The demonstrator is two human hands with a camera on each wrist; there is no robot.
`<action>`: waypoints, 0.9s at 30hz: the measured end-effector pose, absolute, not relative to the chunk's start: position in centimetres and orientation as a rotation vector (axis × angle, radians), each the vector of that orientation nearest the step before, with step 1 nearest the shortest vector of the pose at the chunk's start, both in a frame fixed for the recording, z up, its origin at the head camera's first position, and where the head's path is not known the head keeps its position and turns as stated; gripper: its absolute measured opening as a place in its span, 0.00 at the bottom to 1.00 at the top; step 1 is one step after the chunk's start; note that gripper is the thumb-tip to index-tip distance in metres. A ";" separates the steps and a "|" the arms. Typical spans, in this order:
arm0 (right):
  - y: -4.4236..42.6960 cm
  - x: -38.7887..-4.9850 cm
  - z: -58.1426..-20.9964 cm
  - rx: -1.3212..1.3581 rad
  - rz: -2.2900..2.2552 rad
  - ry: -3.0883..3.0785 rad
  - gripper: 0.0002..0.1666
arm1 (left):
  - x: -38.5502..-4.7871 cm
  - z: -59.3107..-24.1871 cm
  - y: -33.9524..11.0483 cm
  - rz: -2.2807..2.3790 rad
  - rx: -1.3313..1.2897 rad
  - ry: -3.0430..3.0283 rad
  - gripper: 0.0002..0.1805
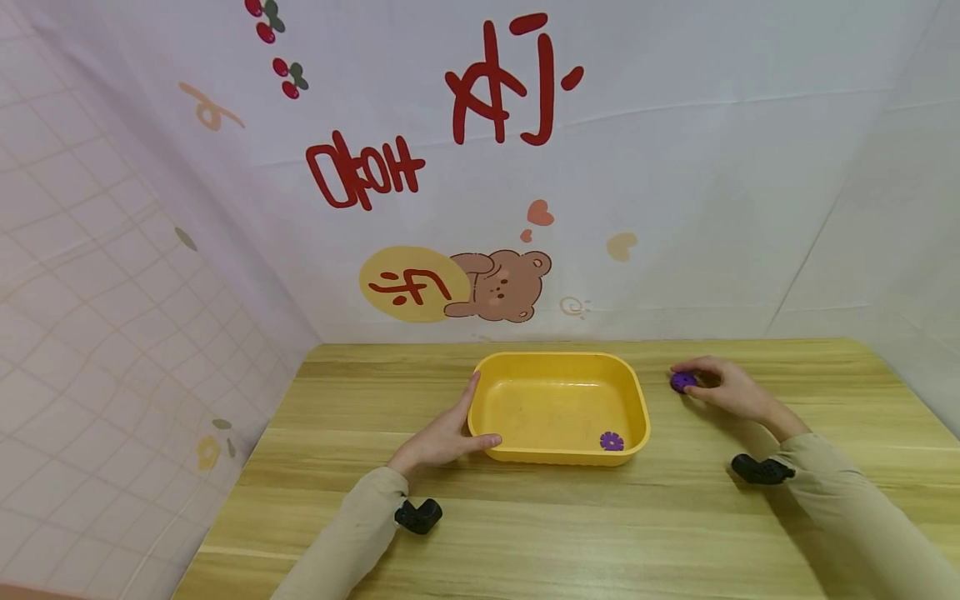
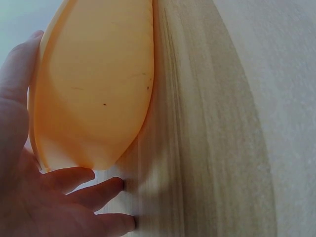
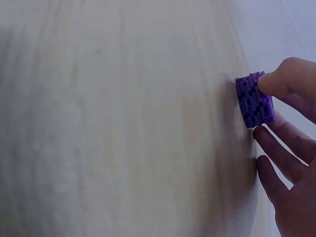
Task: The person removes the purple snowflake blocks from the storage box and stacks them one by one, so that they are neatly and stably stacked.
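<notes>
A shallow yellow plastic tray [image 1: 555, 356] stands on the table, and inside its front right corner lies one purple notched disc [image 1: 611, 442]. My left hand [image 1: 442, 433] holds the tray's left end, thumb at the front rim and fingers along the left wall. In the left wrist view the tray's outer wall [image 2: 98, 84] sits between that thumb and the fingers. Right of the tray, my right hand [image 1: 731, 390] pinches a short stack of purple notched discs [image 3: 254, 98] between thumb and fingers, close to the tabletop.
The wooden table [image 1: 525, 533] meets a white printed cloth [image 1: 675, 208] at its back edge. A similar cloth with a grid print [image 1: 112, 275] hangs along the left. Black wrist devices [image 1: 418, 517] are worn on both forearms.
</notes>
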State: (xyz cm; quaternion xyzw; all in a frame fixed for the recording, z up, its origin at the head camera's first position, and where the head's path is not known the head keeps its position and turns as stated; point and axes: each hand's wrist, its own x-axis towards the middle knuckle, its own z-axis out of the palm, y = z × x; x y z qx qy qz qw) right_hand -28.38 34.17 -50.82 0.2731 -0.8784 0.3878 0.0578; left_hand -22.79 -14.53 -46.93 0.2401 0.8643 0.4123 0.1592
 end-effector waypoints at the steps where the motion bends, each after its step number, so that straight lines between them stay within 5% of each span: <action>1: 34.2 -28.4 -50.8 0.829 1.168 -2.662 0.18 | -22.8 -46.9 -14.5 1.178 0.687 2.471 0.58; 27: 32.7 -27.9 -48.6 0.882 1.161 -2.628 0.20 | -22.9 -47.0 -14.6 1.149 0.661 2.471 0.59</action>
